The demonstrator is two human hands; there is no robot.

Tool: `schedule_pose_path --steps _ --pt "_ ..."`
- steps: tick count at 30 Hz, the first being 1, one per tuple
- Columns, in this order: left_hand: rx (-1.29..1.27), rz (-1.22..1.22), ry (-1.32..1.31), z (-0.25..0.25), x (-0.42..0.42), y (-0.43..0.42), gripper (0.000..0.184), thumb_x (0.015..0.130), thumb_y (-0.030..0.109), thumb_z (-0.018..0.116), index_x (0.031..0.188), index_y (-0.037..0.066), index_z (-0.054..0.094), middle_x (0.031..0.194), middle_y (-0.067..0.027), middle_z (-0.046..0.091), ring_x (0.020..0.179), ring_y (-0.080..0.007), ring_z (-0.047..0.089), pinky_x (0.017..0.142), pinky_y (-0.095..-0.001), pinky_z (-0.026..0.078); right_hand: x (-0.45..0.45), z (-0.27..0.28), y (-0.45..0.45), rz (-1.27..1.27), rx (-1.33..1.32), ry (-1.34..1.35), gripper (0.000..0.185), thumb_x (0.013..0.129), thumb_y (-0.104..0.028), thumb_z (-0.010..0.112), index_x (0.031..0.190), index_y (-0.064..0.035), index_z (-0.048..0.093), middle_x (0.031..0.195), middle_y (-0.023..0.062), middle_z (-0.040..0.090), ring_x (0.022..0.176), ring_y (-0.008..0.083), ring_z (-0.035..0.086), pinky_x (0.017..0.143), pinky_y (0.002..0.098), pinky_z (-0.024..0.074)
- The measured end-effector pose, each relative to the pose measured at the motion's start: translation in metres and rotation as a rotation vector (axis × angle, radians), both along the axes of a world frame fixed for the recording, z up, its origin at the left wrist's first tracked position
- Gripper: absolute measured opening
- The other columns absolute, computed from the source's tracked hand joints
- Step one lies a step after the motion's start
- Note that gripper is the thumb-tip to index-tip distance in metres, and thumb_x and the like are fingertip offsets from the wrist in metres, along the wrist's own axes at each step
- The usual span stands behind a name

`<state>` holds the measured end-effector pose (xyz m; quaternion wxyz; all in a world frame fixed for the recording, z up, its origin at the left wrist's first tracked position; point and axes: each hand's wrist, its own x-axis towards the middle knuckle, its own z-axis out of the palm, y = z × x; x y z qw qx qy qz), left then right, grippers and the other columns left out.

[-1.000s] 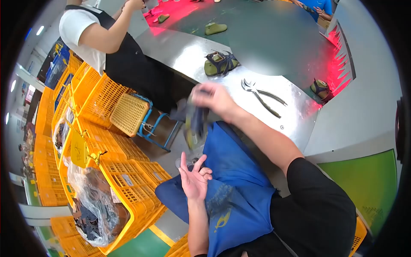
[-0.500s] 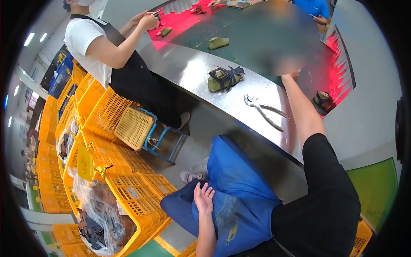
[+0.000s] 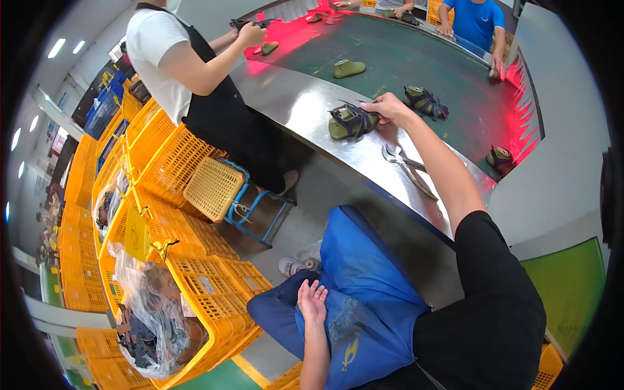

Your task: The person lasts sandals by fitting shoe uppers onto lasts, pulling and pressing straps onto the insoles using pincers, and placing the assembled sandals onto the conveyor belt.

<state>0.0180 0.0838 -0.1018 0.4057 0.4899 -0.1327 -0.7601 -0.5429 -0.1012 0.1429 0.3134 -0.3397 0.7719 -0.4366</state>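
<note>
My right hand [image 3: 389, 109] reaches over the metal edge of the table [image 3: 305, 97], its fingers closed on the end of a green shoe last with dark straps [image 3: 350, 123]. Palm up on the blue apron [image 3: 370, 260], my left hand [image 3: 313, 300] rests with its fingers apart and nothing in it. Metal pincers [image 3: 411, 170] lie under my right forearm, partly hidden by it. Another strapped last [image 3: 426, 103] lies on the green surface just beyond my right hand.
A person in a black apron [image 3: 218, 84] stands at the left, holding a dark item. Other people work across the table. A bare green last [image 3: 349, 68] and another strapped one [image 3: 499, 158] lie there. Yellow crates [image 3: 214, 292] and a stool [image 3: 214, 188] stand at the left.
My right hand carried a strapped last from my lap to the green surface, let it go, and moved back left to the last near the edge. My left hand lowered to the apron.
</note>
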Motion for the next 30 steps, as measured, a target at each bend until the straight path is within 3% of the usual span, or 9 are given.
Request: schedule_pose_path --steps 9,13,16,18,19,21,24,26,30 --pt "-0.089 -0.039 0.047 0.011 -0.010 0.000 0.039 0.104 0.027 0.064 0.138 0.009 0.056 0.117 -0.0165 0.070 0.092 -0.0277 0.070 0.080 -0.0420 0.060 0.085 0.027 0.039 -0.028 -0.391 -0.109 0.031 0.084 -0.024 0.089 0.100 -0.0073 0.069 0.088 0.0034 0.069 0.082 0.0126 0.066 0.067 0.0301 0.0517" --pt "-0.183 -0.034 0.094 0.052 -0.014 -0.002 0.040 0.104 0.025 0.065 0.139 0.008 0.054 0.120 -0.0182 0.068 0.092 -0.0273 0.071 0.076 -0.0398 0.062 0.168 0.040 0.073 0.459 -0.371 -0.231 0.032 0.086 -0.021 0.084 0.111 -0.0047 0.071 0.094 -0.0018 0.067 0.089 0.0091 0.061 0.087 0.0290 0.0486" --pt "-0.273 -0.075 0.150 0.110 -0.017 -0.001 0.043 0.107 0.035 0.059 0.141 0.009 0.053 0.121 -0.0161 0.068 0.101 -0.0254 0.070 0.079 -0.0389 0.061 0.249 0.026 0.104 0.828 -0.205 -0.336 0.033 0.087 -0.022 0.082 0.111 -0.0014 0.072 0.095 -0.0019 0.067 0.090 0.0069 0.061 0.080 0.0253 0.0492" --pt "-0.311 -0.081 0.128 0.147 -0.018 0.006 0.049 0.110 0.040 0.051 0.148 0.009 0.047 0.125 -0.0181 0.066 0.109 -0.0269 0.069 0.090 -0.0405 0.060 0.298 0.009 0.129 1.000 -0.085 -0.365 0.030 0.088 -0.019 0.082 0.109 -0.0006 0.072 0.097 -0.0013 0.069 0.090 0.0058 0.061 0.076 0.0236 0.0494" --pt "-0.298 -0.124 0.303 0.143 -0.012 0.007 0.050 0.111 0.041 0.048 0.149 0.009 0.045 0.129 -0.0186 0.063 0.113 -0.0283 0.068 0.097 -0.0421 0.058 0.316 -0.002 0.138 1.083 -0.048 -0.365 0.028 0.088 -0.018 0.082 0.108 -0.0007 0.073 0.098 -0.0011 0.069 0.090 0.0058 0.062 0.076 0.0238 0.0497" --pt "-0.263 -0.032 0.375 0.153 -0.019 0.018 0.052 0.112 0.044 0.045 0.149 0.008 0.045 0.131 -0.0174 0.061 0.114 -0.0290 0.067 0.094 -0.0430 0.061 0.345 -0.029 0.157 1.118 -0.004 -0.472 0.026 0.088 -0.017 0.083 0.106 -0.0009 0.074 0.093 -0.0008 0.070 0.086 0.0047 0.062 0.074 0.0237 0.0496" --pt "-0.194 -0.161 0.311 0.135 -0.008 0.042 0.054 0.111 0.050 0.041 0.144 0.009 0.047 0.129 -0.0165 0.064 0.103 -0.0301 0.074 0.084 -0.0473 0.066 0.368 -0.056 0.180 1.098 -0.023 -0.487 0.028 0.089 -0.019 0.083 0.108 0.0001 0.073 0.089 0.0006 0.071 0.080 0.0049 0.061 0.069 0.0247 0.0493" --pt "-0.198 -0.168 0.331 0.132 -0.002 0.054 0.055 0.111 0.048 0.044 0.149 0.009 0.044 0.132 -0.0158 0.062 0.106 -0.0281 0.071 0.085 -0.0456 0.066 0.368 -0.053 0.193 1.041 0.099 -0.347 0.032 0.088 -0.019 0.083 0.113 -0.0008 0.072 0.090 0.0045 0.073 0.080 0.0076 0.064 0.071 0.0263 0.0509" --pt "-0.200 -0.110 0.407 0.128 -0.001 0.055 0.058 0.111 0.047 0.044 0.157 0.012 0.040 0.132 -0.0156 0.061 0.108 -0.0270 0.070 0.087 -0.0441 0.063 0.362 -0.053 0.222 0.729 -0.354 0.163 0.028 0.086 -0.014 0.080 0.111 -0.0020 0.071 0.094 0.0103 0.073 0.086 0.0263 0.072 0.075 0.0354 0.0564"
